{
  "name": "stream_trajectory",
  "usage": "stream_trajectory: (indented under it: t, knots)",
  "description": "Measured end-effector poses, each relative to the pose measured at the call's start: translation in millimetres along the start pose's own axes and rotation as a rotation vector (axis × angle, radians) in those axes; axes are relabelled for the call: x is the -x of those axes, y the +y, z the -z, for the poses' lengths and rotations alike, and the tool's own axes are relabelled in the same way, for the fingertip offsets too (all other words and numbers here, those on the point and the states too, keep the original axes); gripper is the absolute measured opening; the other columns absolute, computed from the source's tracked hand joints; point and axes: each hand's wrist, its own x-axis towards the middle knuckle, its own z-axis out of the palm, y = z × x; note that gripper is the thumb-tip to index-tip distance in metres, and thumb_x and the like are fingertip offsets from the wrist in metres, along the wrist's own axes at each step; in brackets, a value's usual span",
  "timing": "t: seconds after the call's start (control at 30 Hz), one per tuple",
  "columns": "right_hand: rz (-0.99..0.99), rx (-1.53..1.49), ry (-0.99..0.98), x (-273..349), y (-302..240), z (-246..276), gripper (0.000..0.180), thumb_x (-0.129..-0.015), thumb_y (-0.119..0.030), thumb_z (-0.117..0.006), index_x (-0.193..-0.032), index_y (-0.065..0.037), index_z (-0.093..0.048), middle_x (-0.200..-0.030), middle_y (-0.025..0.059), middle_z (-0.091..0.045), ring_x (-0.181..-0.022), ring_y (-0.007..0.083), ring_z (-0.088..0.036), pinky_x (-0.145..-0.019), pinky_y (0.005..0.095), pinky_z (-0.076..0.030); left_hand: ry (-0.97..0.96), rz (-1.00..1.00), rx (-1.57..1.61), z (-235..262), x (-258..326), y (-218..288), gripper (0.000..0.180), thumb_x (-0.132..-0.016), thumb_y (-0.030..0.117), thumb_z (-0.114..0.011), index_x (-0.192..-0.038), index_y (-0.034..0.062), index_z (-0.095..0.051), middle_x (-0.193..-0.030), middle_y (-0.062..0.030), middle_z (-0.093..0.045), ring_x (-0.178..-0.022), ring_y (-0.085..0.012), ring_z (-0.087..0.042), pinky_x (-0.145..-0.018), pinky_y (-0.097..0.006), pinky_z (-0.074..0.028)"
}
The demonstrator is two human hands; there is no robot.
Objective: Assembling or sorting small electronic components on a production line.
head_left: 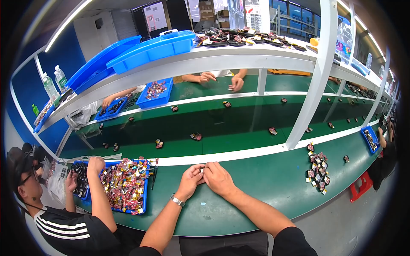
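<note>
My left hand (191, 181) and my right hand (218, 178) meet over the green tabletop (239, 205), fingertips pinched together. Between them shows a sliver of a small white and dark piece (201, 170), mostly hidden by the fingers, its kind too small to make out. A metal-banded watch sits on my left wrist. To the left of my hands is a blue tray (145, 200) heaped with small pinkish-red, yellow and white parts (126, 183). Off to the right lies a loose pile of small dark parts with pink and white labels (318, 170).
A co-worker (70, 226) on the left reaches over a tray of black parts (80, 176). Beyond a white rail (239, 154), a green belt (239, 132) carries scattered small parts. A white post (314, 85) and overhead shelf stand ahead. Other people's hands work across the belt.
</note>
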Motion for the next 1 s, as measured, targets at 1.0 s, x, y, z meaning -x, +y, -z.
stream_trajectory:
  t: [1.0]
  knots:
    - [-0.140, -0.051, -0.053, -2, 4, 5, 0.015, -0.081, -0.013, -0.069, -0.091, -0.005, -0.060, -0.092, 0.0087, -0.056, -0.085, 0.0278, -0.060, -0.071, 0.0396, -0.053, -0.006, -0.015, 0.079, 2, -1, -2, 0.029, -0.101, 0.004, -0.042, -0.128, -0.0027, -0.048, -0.116, -0.0109, -0.064, -0.103, -0.0190, -0.065, -0.091, -0.037, -0.055]
